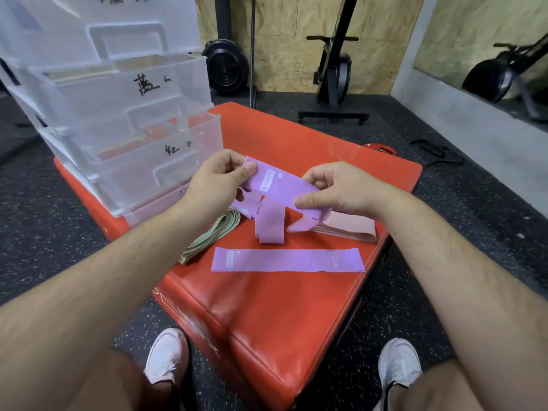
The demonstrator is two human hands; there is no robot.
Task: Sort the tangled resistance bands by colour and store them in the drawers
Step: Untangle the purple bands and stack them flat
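My left hand (218,180) and my right hand (338,188) each pinch one end of a purple resistance band (281,189), held stretched above the red padded box (267,307). More purple bands (268,223) hang tangled below it and touch the box. Flat on the box nearer to me lies a purple band marked 10 LB (287,260). Left of the tangle rests a folded stack of green bands (212,235). Pink bands (350,226) lie under my right hand. The clear plastic drawer unit (124,114) stands at the box's back left, two labelled drawers pulled open.
The red box sits on speckled black rubber flooring. My two white shoes (166,354) are at its near edge. An exercise bike (332,75) and a black fan (225,66) stand against the plywood wall behind. A black strap (436,152) lies on the floor at right.
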